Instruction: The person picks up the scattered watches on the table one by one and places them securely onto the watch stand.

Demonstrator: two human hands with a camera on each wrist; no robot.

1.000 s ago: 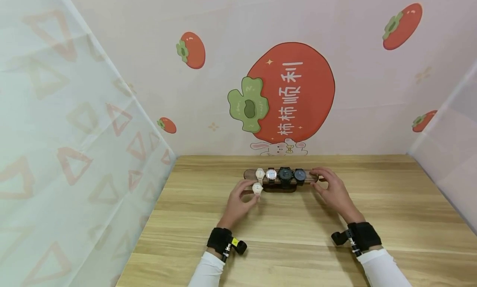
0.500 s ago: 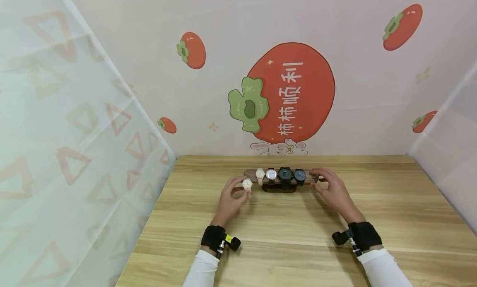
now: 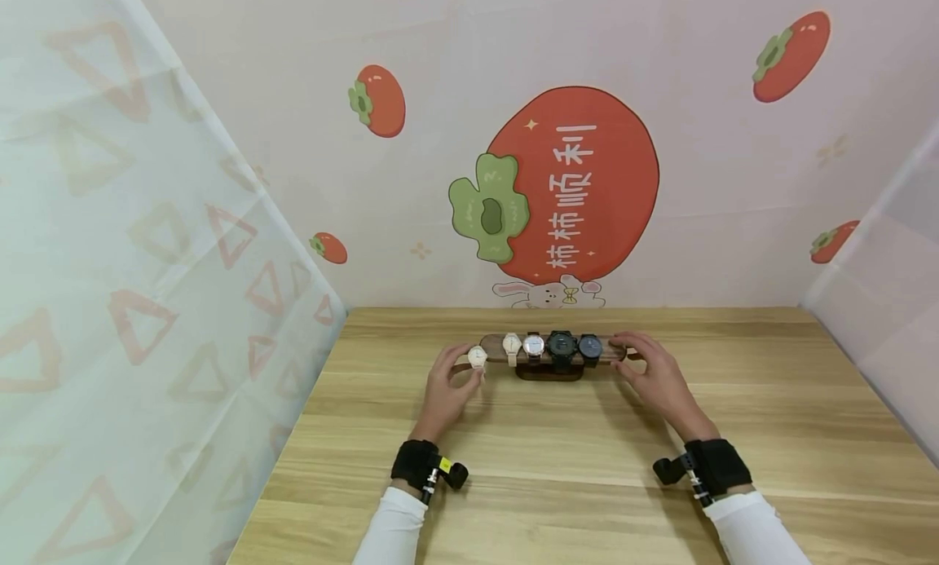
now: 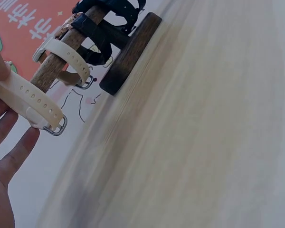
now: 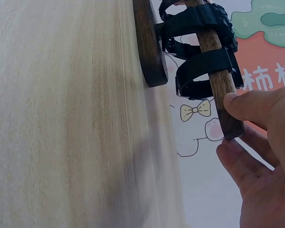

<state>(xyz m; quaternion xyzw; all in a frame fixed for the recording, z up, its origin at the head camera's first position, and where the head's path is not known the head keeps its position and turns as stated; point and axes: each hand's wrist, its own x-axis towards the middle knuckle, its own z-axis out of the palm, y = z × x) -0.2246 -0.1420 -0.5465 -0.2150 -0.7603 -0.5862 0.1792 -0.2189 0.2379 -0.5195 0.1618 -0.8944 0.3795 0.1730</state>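
My left hand (image 3: 445, 392) pinches a cream wristwatch (image 3: 478, 357) between thumb and fingers, right at the left end of a dark wooden watch stand (image 3: 493, 350). In the left wrist view, the strap (image 4: 32, 99) of that watch is buckled into a loop and overlaps the end of the bar. Along the bar sit another cream watch (image 3: 512, 345), a white-faced watch (image 3: 534, 346), a large black watch (image 3: 562, 345) and a smaller dark watch (image 3: 590, 346). My right hand (image 3: 660, 381) holds the bar's right end, thumb on its side in the right wrist view.
The stand's dark base (image 3: 550, 373) rests on a wood-grain table (image 3: 557, 483) near its back edge. Behind rises a pale backdrop (image 3: 704, 222) printed with persimmons, and a white patterned sheet (image 3: 183, 304) hangs on the left.
My left hand has carried the cream watch left and a little farther back, from in front of the other cream watch to the bar's left end. My right hand has stayed put.
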